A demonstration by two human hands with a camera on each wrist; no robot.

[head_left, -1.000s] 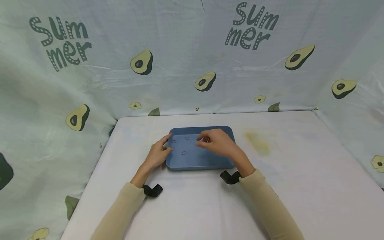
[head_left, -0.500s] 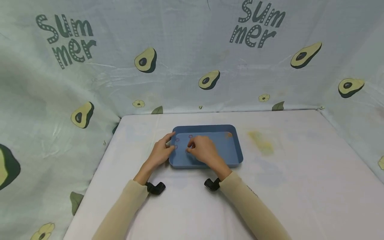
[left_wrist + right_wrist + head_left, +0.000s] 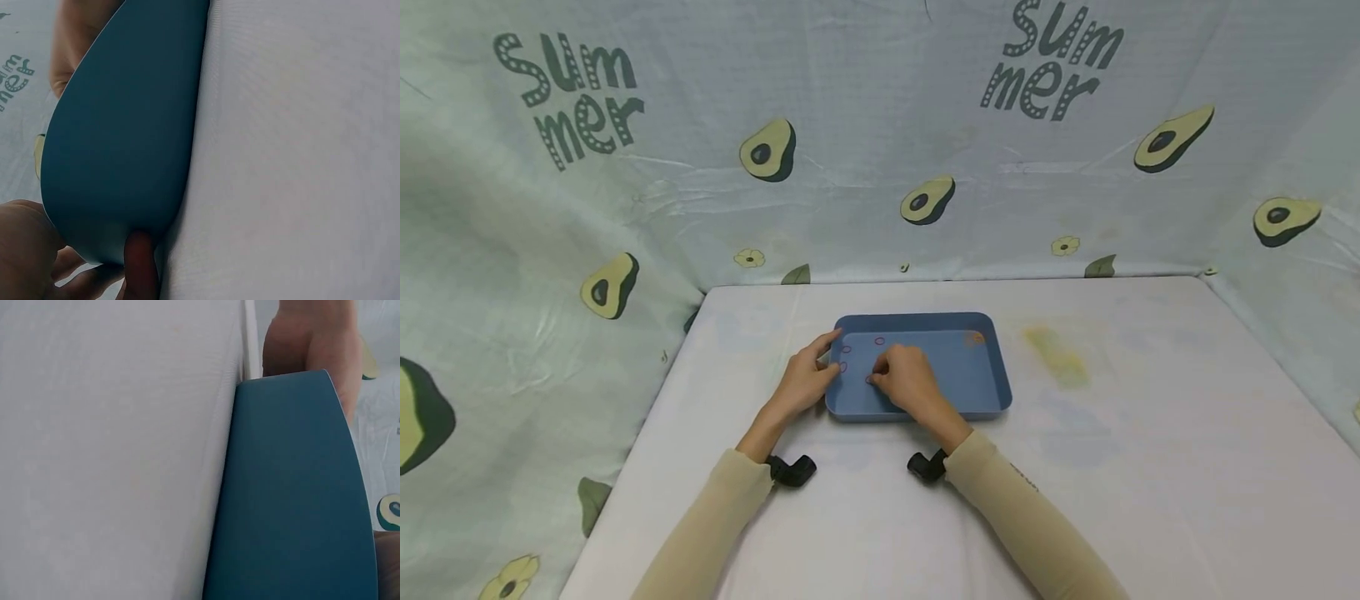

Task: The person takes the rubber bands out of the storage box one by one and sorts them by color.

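Note:
A blue shallow tray [image 3: 951, 371] sits on the table. My left hand [image 3: 801, 382] holds the tray's left end; in the left wrist view, its fingers [image 3: 141, 265] lie against the outer wall. Thin red loops, like small rubber bands, lie on the tray's left part, among them one red loop [image 3: 879, 341] towards the back. My right hand [image 3: 910, 383] reaches over the front wall, thumb and forefinger together at another small red rubber band [image 3: 868, 380], which they mostly cover. In the tray's far right corner lie orange loops [image 3: 976, 338], too small to count.
The table [image 3: 1120, 467] has a white cover with a yellow stain [image 3: 1056, 357] right of the tray. Behind it hangs a cloth [image 3: 850, 125] printed with avocados. A black wrist mount [image 3: 793, 472] juts from the left wrist, and a similar mount [image 3: 927, 467] from the right.
My right hand has moved left and lower, from above the tray's middle right to a red rubber band. The orange loops, earlier behind it, now show. My left hand keeps its hold.

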